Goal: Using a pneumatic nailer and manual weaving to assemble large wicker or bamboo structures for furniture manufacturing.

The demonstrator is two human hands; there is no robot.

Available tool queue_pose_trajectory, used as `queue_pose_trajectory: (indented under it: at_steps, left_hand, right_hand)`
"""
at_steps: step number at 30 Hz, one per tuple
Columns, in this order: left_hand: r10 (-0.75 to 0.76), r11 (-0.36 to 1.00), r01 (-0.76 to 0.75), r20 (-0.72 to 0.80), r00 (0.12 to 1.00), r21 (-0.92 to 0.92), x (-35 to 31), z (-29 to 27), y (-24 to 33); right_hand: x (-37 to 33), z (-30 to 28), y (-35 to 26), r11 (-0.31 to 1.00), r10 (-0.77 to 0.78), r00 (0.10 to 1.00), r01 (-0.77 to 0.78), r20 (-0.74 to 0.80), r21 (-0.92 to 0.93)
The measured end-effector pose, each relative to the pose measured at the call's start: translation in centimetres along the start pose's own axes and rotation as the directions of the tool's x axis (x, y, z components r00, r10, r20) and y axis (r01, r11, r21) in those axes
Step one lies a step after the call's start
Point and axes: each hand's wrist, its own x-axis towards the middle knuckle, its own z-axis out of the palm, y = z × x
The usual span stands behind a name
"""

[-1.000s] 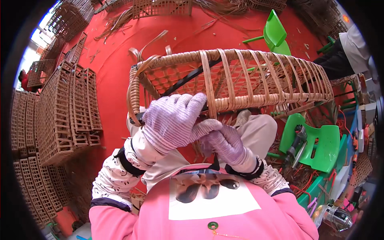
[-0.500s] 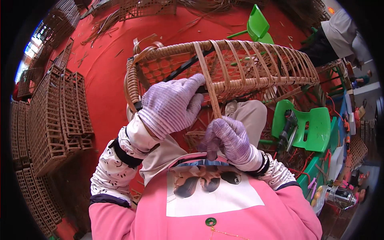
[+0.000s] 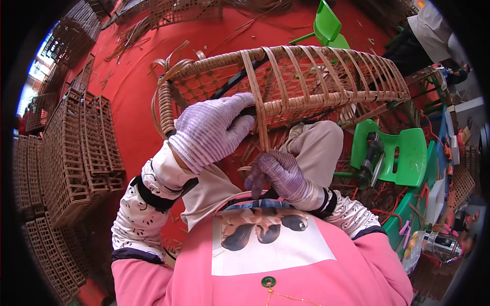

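A long woven rattan frame (image 3: pixel 316 101) lies across in front of me, its near rail partly wrapped in cane and several strips looped from rail to rail. My left hand (image 3: pixel 206 133), in a striped lilac glove, is closed around the dark unwrapped part of the near rail. A flat cane strip (image 3: pixel 255 94) comes over the far rail and down across the near one, just right of that hand. Its lower end is pinched in my gloved right hand (image 3: pixel 282 176), close to my lap. Loose cane curls (image 3: pixel 166 76) stand at the frame's left corner.
Woven rattan panels (image 3: pixel 66 158) are stacked at the left. A green plastic chair (image 3: pixel 408 158) on the right carries a power tool (image 3: pixel 371 155). Another green chair (image 3: pixel 326 25) stands beyond the frame. A person (image 3: pixel 431 35) is at the upper right. Cane scraps litter the red floor.
My right hand has drawn slightly left and down with the cane strip, which now hangs more upright. My left hand stays on the rail. The whole view has shifted a little.
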Motion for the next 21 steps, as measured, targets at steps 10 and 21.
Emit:
queue_pose_trajectory:
  at_steps: [10, 21]
  left_hand:
    - [-0.455, 0.628, 0.714, 0.599, 0.66, -0.31, 1.3, -0.8, -0.8]
    - [-0.294, 0.733, 0.411, 0.291, 0.91, -0.543, 0.8, 0.7, 0.4]
  right_hand:
    - [10.3, -4.9, -2.9, 0.98, -0.196, 0.919, 0.17, 0.343, 0.107]
    - [9.9, -4.2, -3.4, 0.623, -0.646, 0.729, 0.674, 0.226, -0.396]
